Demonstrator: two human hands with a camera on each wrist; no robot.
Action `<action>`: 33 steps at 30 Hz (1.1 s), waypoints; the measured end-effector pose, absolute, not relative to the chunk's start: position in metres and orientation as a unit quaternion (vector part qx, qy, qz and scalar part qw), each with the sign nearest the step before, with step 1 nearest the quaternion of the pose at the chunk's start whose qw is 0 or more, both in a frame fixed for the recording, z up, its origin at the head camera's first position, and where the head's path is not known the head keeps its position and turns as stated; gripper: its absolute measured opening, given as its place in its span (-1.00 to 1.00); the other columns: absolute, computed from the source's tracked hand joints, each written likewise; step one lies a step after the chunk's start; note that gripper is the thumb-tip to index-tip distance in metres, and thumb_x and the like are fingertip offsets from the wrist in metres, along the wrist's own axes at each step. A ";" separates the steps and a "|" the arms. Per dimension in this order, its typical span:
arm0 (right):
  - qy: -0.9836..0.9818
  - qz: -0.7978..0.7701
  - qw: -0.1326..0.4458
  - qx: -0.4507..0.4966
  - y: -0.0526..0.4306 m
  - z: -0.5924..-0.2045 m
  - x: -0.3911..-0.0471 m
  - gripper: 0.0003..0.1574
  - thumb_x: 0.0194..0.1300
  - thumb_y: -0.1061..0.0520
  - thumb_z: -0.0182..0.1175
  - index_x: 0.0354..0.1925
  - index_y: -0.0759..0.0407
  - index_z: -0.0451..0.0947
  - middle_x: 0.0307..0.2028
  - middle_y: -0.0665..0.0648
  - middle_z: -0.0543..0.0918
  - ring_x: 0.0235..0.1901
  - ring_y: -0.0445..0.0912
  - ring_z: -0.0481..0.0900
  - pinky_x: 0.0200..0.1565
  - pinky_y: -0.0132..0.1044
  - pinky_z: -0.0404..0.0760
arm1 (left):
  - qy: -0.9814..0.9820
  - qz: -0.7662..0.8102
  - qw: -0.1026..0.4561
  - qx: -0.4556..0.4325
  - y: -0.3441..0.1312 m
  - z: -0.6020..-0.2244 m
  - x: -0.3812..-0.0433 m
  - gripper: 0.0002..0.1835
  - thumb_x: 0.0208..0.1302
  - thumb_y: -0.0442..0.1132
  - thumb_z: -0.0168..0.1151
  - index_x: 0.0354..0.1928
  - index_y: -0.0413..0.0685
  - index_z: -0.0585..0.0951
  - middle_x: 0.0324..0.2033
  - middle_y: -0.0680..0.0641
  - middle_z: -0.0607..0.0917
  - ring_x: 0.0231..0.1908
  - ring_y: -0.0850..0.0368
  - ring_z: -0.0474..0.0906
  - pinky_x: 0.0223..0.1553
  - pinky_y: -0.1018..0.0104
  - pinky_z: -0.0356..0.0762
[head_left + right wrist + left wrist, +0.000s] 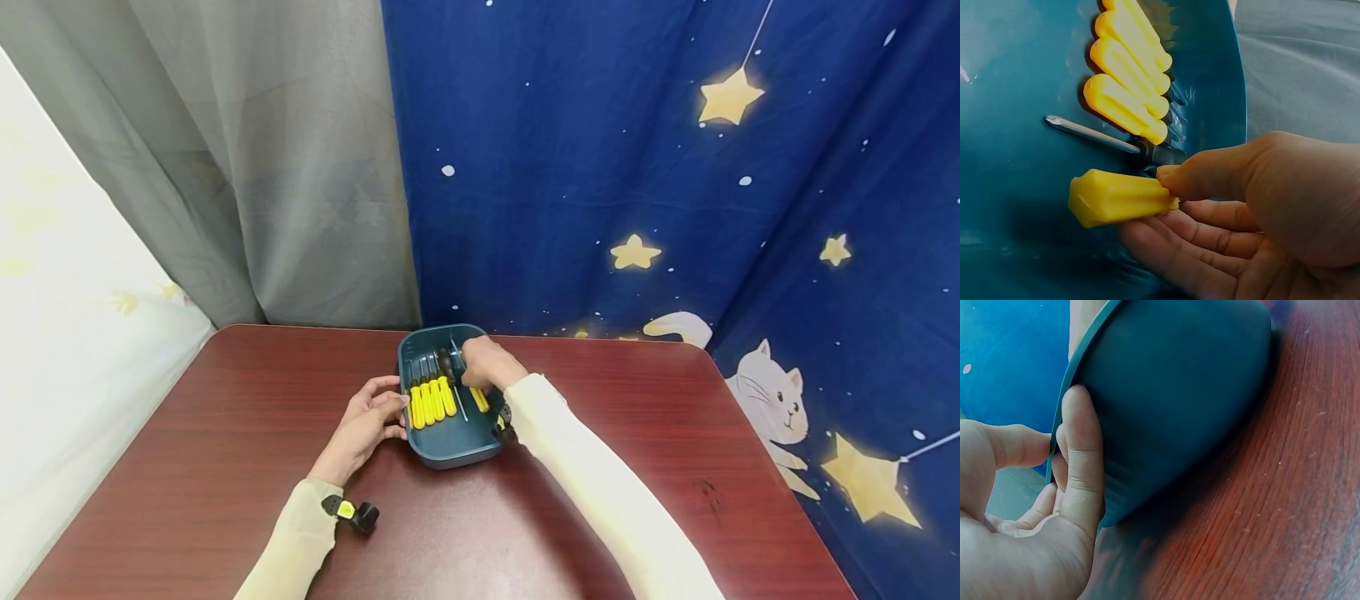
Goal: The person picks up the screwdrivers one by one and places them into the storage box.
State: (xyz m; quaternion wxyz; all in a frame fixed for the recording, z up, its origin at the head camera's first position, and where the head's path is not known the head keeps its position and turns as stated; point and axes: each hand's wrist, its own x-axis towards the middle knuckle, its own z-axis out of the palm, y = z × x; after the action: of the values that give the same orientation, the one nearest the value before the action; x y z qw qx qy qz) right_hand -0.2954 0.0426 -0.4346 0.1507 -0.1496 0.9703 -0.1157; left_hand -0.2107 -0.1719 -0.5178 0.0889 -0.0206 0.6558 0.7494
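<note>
A dark teal plastic bin (450, 458) stands on the table. My left hand (365, 425) grips its left rim, thumb on one side and fingers on the other; the left wrist view shows the pinched wall (1172, 394) up close. Inside the bin, my right hand (489, 365) pinches a yellow-handled screwdriver (1119, 197) near the neck of its handle, its shaft hidden by the hand. Just left of it lies a black-handled screwdriver (1097, 136), its cross-shaped tip toward me. Several more yellow-handled screwdrivers (427, 404) lie side by side along the bin's left half.
The reddish-brown wooden table (285, 400) extends around the bin on both sides. A grey curtain (322, 167) and a blue starry curtain (540, 167) hang behind its far edge. White cloth (75, 333) hangs at the left.
</note>
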 end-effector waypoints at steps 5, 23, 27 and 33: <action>0.968 -0.117 0.173 -0.138 0.040 -0.437 -0.298 -0.91 0.32 0.23 0.31 -0.34 0.23 0.60 -0.45 0.15 0.63 -0.38 0.03 0.81 -0.32 -0.21 0.80 | 0.655 0.750 0.089 -0.021 -0.172 -0.517 -0.210 -0.42 0.48 -0.31 0.19 0.43 -0.16 0.22 -0.25 -0.03 0.63 -0.42 0.16 0.52 -0.42 0.34 0.70; 0.964 -0.113 0.218 -0.106 0.031 -0.448 -0.307 -0.76 0.29 0.23 0.36 -0.11 0.33 0.62 -0.37 0.21 0.66 -0.63 -0.09 0.73 -0.54 -0.33 0.72 | 0.651 0.754 0.088 -0.024 -0.172 -0.518 -0.211 -0.43 0.46 -0.31 0.21 0.42 -0.14 0.25 -0.26 -0.03 0.66 -0.42 0.15 0.52 -0.44 0.33 0.70; 0.958 -0.130 0.233 -0.105 0.030 -0.450 -0.308 -0.70 0.28 0.23 0.39 -0.07 0.35 0.60 -0.32 0.22 0.64 -0.59 -0.08 0.74 -0.51 -0.33 0.74 | 0.652 0.753 0.089 -0.026 -0.173 -0.518 -0.211 -0.42 0.47 -0.32 0.20 0.42 -0.14 0.24 -0.27 -0.03 0.66 -0.42 0.14 0.52 -0.43 0.33 0.70; 0.958 -0.130 0.236 -0.101 0.029 -0.455 -0.310 -0.66 0.24 0.23 0.44 -0.07 0.35 0.60 -0.29 0.23 0.64 -0.57 -0.07 0.76 -0.51 -0.33 0.74 | 0.651 0.753 0.090 -0.024 -0.172 -0.517 -0.210 -0.42 0.47 -0.32 0.19 0.43 -0.15 0.23 -0.27 -0.03 0.65 -0.42 0.14 0.52 -0.43 0.33 0.70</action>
State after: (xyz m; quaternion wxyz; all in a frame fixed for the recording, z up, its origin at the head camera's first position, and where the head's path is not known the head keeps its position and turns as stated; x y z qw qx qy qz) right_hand -0.3100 0.0289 -0.4545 0.2355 -0.1012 0.9579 -0.1295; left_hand -0.2104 -0.1718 -0.5166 0.0904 -0.0240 0.6514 0.7530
